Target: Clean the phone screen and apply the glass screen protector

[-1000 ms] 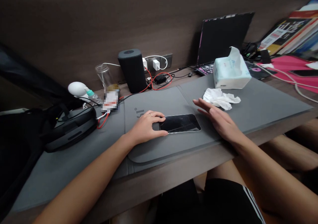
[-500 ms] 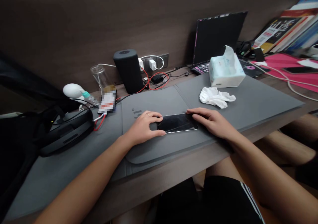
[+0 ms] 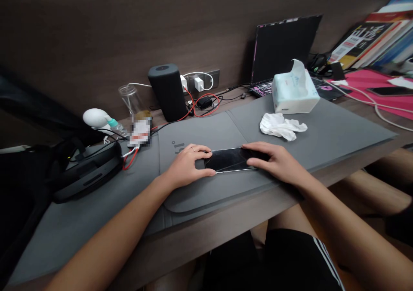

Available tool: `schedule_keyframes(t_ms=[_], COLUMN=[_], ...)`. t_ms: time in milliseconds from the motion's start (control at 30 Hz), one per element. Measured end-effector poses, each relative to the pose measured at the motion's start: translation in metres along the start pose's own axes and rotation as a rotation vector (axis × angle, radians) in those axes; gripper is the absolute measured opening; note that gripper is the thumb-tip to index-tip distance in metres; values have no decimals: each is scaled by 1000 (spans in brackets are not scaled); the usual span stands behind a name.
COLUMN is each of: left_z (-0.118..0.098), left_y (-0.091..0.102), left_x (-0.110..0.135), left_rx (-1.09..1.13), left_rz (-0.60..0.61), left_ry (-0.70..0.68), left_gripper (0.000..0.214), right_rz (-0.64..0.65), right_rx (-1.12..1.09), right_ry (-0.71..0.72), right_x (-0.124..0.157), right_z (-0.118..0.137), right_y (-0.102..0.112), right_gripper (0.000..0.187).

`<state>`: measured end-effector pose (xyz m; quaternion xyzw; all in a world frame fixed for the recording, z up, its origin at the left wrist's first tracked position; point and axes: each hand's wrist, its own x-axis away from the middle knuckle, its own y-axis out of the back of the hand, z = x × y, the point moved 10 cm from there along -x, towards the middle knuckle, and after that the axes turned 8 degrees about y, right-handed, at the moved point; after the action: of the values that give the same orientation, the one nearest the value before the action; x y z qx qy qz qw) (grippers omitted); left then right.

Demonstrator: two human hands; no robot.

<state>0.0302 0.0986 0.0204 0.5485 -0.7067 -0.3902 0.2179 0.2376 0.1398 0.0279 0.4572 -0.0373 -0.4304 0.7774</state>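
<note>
Grey, a desk mat (image 3: pixel 338 130) is lying beneath a dark-screened smartphone (image 3: pixel 227 160), which is resting face up between two bare hands. The left hand (image 3: pixel 185 167), wearing a ring (image 3: pixel 193 149) on one finger, is grasping the smartphone's left end, the thumb pressing at the near edge and the fingers curling over the far edge. The right hand (image 3: pixel 280 163) is grasping the opposite end the same way, its thumb lying toward the near edge and its fingertips touching the far one. Behind the smartphone and to its right, a crumpled white tissue (image 3: pixel 280 127) is lying just in front of a tissue pack (image 3: pixel 292 95), one sheet standing up from its top. Farther behind the smartphone on that side, a laptop (image 3: pixel 285 46) is standing with its screen raised, while books (image 3: pixel 368 41) are leaning well to the right. Behind the smartphone and to its left, a black speaker (image 3: pixel 167 93) is standing near a glass jar (image 3: pixel 130 99), and a red cable (image 3: pixel 206 115) is looping on the speaker's right. Well to the smartphone's left, a black headset (image 3: pixel 92 175) is sitting near a small teal-capped bottle (image 3: pixel 116 127).
</note>
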Motion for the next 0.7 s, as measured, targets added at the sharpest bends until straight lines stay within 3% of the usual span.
schedule_keyframes(t_ms=[100,700], left_z=[0,0], left_y=[0,0], left_x=[0,-1], left_rx=[-3,-19], left_rz=[-2,-4], left_ry=[-1,20], left_gripper=[41,38], right_rz=[26,62], right_rx=[115,229], right_ry=[86,116], right_x=[9,13], right_z=[10,14], right_y=[-6,-12], right_gripper=[63,55])
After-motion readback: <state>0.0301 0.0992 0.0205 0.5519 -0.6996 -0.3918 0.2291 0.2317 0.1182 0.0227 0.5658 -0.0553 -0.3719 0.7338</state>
